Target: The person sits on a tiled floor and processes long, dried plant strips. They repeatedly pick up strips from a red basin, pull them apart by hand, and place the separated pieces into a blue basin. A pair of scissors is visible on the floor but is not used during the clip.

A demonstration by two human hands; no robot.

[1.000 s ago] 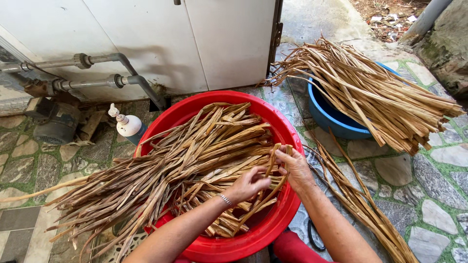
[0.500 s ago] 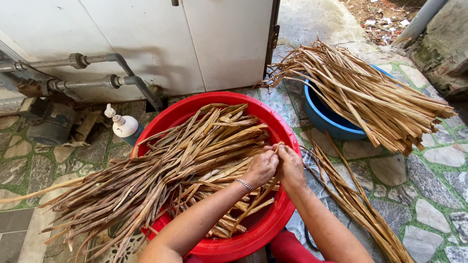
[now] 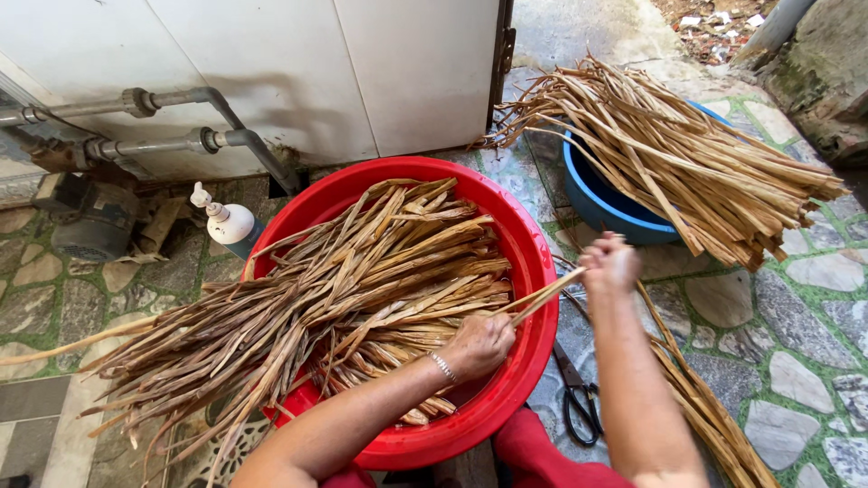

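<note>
- Since half a second ago the two hands have split apart: they were bunched together at the right rim of the red tub, and now the right hand [image 3: 611, 264] has swung out past the rim toward the right of the frame, dragging one strip [image 3: 545, 297] with it.
- That strip runs on a slant, lower left to upper right, spanning from the left hand [image 3: 479, 343] up to the right hand, straight across the rim.
- Left hand looks closed around the strip's lower end, resting on the leaves [image 3: 344, 298] at center frame. Right hand is blurred, looks curled shut on the upper end, but I can't make out the fingers.
- Left hand is the one nearer the pile; right hand sits closer to the blue tub [image 3: 601, 201].
- The red tub [image 3: 524, 244] fills the middle, its leaves spilling out toward lower left.
- Blue tub in the upper right carries a second bundle [image 3: 687, 163] fanned to the right.
- Scissors [image 3: 579, 398] lie on the paving between the forearms, lower center-right.
- White pump bottle [image 3: 231, 221] at left, beside the red tub, pipes [image 3: 163, 99] above it.
</note>
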